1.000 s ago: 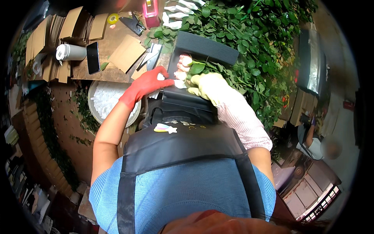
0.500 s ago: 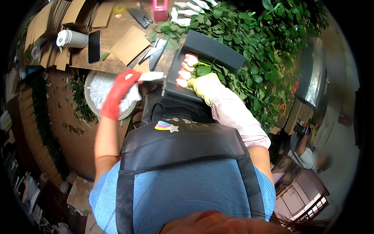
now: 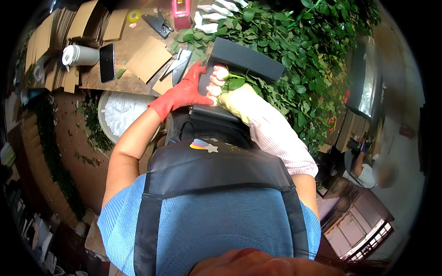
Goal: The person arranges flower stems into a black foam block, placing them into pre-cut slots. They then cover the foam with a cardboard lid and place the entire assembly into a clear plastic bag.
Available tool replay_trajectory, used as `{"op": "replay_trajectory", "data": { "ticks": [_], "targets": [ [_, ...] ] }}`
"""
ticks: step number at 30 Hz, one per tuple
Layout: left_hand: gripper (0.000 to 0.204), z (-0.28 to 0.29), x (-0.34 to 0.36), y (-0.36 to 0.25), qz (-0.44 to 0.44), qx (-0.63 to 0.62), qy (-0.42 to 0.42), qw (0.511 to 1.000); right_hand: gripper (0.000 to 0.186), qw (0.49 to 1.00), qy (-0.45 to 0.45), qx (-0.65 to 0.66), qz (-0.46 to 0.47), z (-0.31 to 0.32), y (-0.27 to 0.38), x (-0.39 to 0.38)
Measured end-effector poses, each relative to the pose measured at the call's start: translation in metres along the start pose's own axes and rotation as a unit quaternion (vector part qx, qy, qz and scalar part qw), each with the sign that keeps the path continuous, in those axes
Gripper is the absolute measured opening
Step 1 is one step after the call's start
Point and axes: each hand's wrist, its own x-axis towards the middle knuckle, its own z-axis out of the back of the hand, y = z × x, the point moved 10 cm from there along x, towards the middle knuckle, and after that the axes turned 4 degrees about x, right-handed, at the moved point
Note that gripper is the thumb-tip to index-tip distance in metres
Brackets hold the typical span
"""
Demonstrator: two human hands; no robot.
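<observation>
Several pale pink roses [image 3: 214, 79] lie in a row in a black ridged tray [image 3: 248, 59], heads to the left and leafy stems to the right. My right hand [image 3: 235, 102], in a yellow glove with a striped sleeve, is closed around the stems just behind the heads; its fingertips are hidden. My left hand [image 3: 184, 92], in a red glove, reaches to the heads from the left. Its thumb and fingers are spread apart on either side of the row, thumb near the lowest rose. No white sleeve shows in it.
A round tub [image 3: 120, 115] of white pieces stands below the table edge. Scissors [image 3: 178, 66], cardboard sheets [image 3: 149, 59], a phone [image 3: 107, 63], a white cup [image 3: 80, 55] and a stapler [image 3: 157, 24] lie leftward. Green foliage [image 3: 313, 60] heaps at right. Another person [image 3: 366, 175] works far right.
My left hand has moved right and up from above the tub to the rose heads. The white sleeve-like piece it held no longer shows. My right hand stays on the stems.
</observation>
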Motion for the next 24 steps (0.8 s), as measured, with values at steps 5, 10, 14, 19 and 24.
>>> {"op": "replay_trajectory", "data": {
  "ticks": [5,10,14,19,24],
  "targets": [
    [0.119,-0.001,0.000,-0.001,-0.038,0.043,0.036,0.998,0.033,0.984,-0.105,0.056,-0.132,0.023,-0.020,-0.015],
    [0.108,-0.008,0.008,-0.002,0.000,0.101,0.066,0.993,0.028,0.895,-0.087,0.356,-0.256,-0.013,-0.039,-0.001],
    [0.097,-0.005,0.013,0.004,0.031,0.070,-0.004,0.997,0.029,0.978,-0.142,0.129,-0.079,0.011,-0.012,-0.003],
    [0.091,-0.008,0.006,0.006,-0.019,0.039,-0.059,0.997,0.029,0.952,-0.235,0.054,-0.188,0.024,-0.038,-0.020],
    [0.082,-0.005,0.006,0.002,-0.018,0.019,-0.059,0.998,0.020,0.973,-0.203,-0.033,-0.104,0.007,-0.023,0.017]
  ]
}}
